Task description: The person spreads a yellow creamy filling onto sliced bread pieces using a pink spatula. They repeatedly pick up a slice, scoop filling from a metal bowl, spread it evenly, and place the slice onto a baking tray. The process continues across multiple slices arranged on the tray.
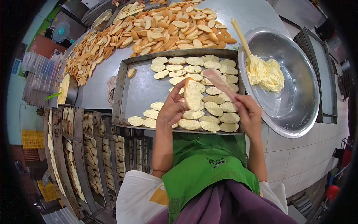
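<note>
My left hand (173,107) holds up a bread slice (193,95) whose face is coated with pale yellow spread. To its right, my right hand (247,112) grips the handle end of a flat pinkish spatula (219,82), its blade pointing up and left, apart from the slice. Both hands are over a metal baking tray (120,89), where coated slices lie in rows at the right and along the near side. One small bare piece of bread (131,72) lies at the tray's upper left.
Right of the tray, a steel basin (296,103) holds yellow cream (265,73) and a wooden-looking paddle (241,37). Beyond the tray is a large heap of sliced bread (173,28). Racked trays of slices (92,159) stand at lower left, below a pot (73,91) and a crumpled cloth (111,89).
</note>
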`<state>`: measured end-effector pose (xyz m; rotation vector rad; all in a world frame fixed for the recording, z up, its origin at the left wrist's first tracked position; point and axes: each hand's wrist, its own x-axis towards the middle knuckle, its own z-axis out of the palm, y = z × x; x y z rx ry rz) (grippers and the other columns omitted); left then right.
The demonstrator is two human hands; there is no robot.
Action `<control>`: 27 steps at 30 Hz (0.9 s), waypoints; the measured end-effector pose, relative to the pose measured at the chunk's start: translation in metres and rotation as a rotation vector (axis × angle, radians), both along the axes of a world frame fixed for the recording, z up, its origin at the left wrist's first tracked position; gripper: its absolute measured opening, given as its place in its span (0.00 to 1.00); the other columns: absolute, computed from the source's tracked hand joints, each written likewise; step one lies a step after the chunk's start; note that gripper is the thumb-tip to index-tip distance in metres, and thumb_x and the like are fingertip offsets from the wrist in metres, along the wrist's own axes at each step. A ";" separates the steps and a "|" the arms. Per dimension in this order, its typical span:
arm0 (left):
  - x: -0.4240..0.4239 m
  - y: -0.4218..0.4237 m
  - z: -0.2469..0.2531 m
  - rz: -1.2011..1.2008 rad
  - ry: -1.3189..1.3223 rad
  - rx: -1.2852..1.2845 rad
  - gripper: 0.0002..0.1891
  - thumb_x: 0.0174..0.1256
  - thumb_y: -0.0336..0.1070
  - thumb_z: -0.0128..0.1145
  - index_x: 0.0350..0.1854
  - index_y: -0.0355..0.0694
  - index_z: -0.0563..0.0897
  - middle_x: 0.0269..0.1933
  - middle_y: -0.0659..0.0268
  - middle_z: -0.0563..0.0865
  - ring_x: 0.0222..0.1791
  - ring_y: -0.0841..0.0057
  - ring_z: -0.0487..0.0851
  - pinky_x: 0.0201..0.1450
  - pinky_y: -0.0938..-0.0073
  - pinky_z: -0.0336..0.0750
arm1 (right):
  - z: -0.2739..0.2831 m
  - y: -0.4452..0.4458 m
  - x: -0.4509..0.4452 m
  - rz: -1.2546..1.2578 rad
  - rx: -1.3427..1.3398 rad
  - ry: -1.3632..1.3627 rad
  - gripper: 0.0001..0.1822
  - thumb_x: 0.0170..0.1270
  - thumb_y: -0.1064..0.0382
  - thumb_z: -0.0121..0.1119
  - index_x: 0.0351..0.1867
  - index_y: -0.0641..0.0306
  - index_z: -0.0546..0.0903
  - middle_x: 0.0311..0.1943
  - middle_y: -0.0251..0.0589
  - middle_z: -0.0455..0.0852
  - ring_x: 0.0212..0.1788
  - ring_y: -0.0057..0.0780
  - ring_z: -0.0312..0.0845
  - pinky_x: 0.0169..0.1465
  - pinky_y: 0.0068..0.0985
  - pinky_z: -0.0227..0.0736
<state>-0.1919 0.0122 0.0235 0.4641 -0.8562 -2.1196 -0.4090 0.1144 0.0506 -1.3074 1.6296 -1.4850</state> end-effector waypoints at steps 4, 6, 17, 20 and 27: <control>-0.009 0.000 -0.001 0.092 0.029 -0.015 0.39 0.42 0.31 0.68 0.61 0.41 0.61 0.53 0.62 0.73 0.51 0.72 0.75 0.50 0.76 0.74 | -0.011 -0.006 0.018 0.045 -0.121 0.233 0.14 0.49 0.77 0.56 0.38 0.62 0.81 0.32 0.40 0.78 0.34 0.29 0.73 0.36 0.21 0.68; -0.005 -0.003 0.000 0.187 0.036 -0.020 0.38 0.42 0.29 0.68 0.60 0.41 0.63 0.52 0.63 0.74 0.51 0.73 0.75 0.51 0.76 0.73 | -0.015 -0.004 0.015 -0.028 -0.110 0.447 0.15 0.47 0.77 0.57 0.38 0.60 0.82 0.31 0.40 0.77 0.36 0.35 0.72 0.39 0.24 0.68; 0.036 -0.022 0.006 0.470 0.064 -0.133 0.33 0.57 0.27 0.53 0.63 0.50 0.54 0.53 0.61 0.71 0.52 0.67 0.74 0.52 0.67 0.75 | -0.029 0.009 0.017 0.102 0.029 0.440 0.12 0.46 0.75 0.59 0.36 0.63 0.82 0.30 0.40 0.77 0.35 0.33 0.73 0.37 0.24 0.68; 0.069 -0.046 0.006 0.530 -0.320 -0.163 0.31 0.57 0.25 0.53 0.61 0.49 0.56 0.51 0.58 0.72 0.47 0.68 0.76 0.47 0.70 0.77 | -0.037 0.015 0.010 0.047 0.071 0.164 0.12 0.47 0.75 0.58 0.36 0.63 0.82 0.30 0.40 0.78 0.33 0.31 0.74 0.35 0.22 0.69; 0.107 -0.118 -0.081 0.354 -1.055 -0.138 0.29 0.47 0.25 0.62 0.53 0.40 0.63 0.42 0.57 0.75 0.36 0.74 0.79 0.41 0.75 0.78 | -0.026 0.016 0.017 0.013 0.036 0.166 0.12 0.47 0.75 0.60 0.36 0.62 0.82 0.30 0.39 0.78 0.32 0.28 0.74 0.34 0.20 0.68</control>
